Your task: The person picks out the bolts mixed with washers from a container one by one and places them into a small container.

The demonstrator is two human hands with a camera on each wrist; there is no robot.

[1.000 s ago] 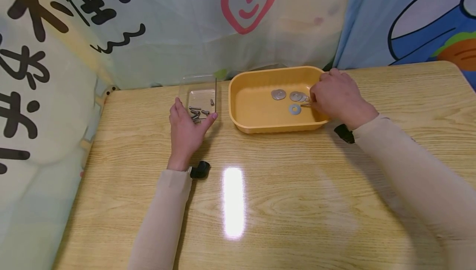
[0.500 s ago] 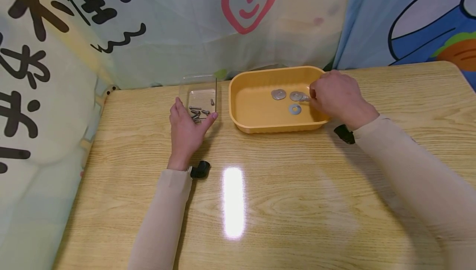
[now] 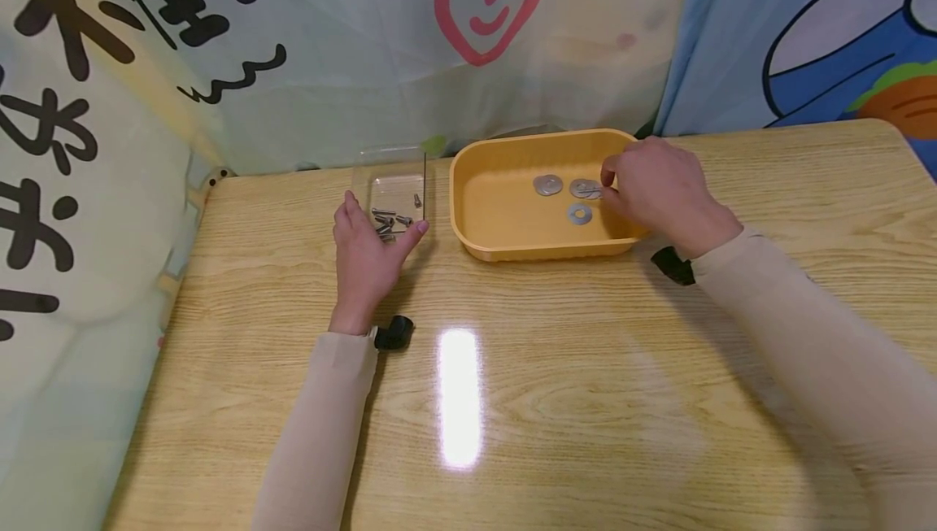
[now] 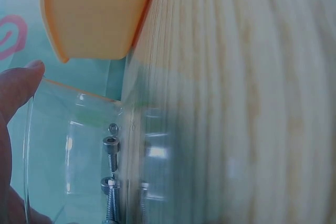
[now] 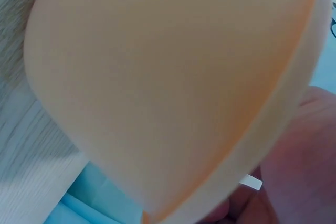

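Note:
My left hand holds the near end of a clear plastic box, thumb at its right corner and fingers along its left side. Several socket-head screws lie inside it. Over the right end of a yellow tray, my right hand pinches a thin silver metal piece; its exact kind is unclear. That piece's tip lies over a cluster of flat washers. In the right wrist view, the tray wall hides most of the fingers, and a short pale metal end shows between them.
More washers lie left of the cluster in the tray, and a single washer lies nearer its front wall. Tray and box stand side by side at the back of the wooden table, close to a printed cloth.
My right hand has shifted slightly left, and the thin metal piece has moved left and back, from beside the single washer to over the washer cluster. The left hand and box have stayed put.

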